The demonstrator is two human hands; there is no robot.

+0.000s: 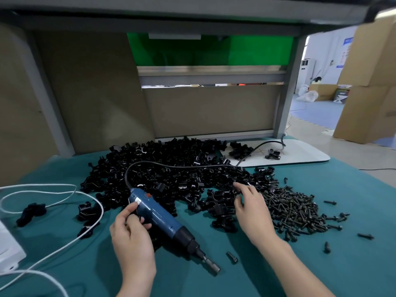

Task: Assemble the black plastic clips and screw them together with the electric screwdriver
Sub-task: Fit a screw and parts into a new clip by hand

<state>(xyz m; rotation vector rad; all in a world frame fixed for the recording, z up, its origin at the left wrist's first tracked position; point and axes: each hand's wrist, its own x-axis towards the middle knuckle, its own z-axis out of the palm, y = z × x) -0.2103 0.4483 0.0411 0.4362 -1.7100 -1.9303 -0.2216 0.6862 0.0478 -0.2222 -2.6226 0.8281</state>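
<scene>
While the black plastic clips [162, 179] are lying in a broad loose heap across the far middle of the teal mat [321, 264], the right hand [250, 209] is resting on the heap's near right edge. Its fingers are spreading wide and loosely bent, tips touching clips. Just left of it the electric screwdriver [162, 217] is lying slantwise on the mat, bit pointing to the near right. The left hand [130, 230] is gripping its blue body near the cable end, fingers and thumb curling round it. The black cable [171, 166] is arching back over the heap toward a white board [300, 153]. A pile of dark screws [295, 211] is sitting just right of the clips, one loose screw [232, 257] lying near the bit. A white cord [64, 247] is looping over the mat at the left.
</scene>
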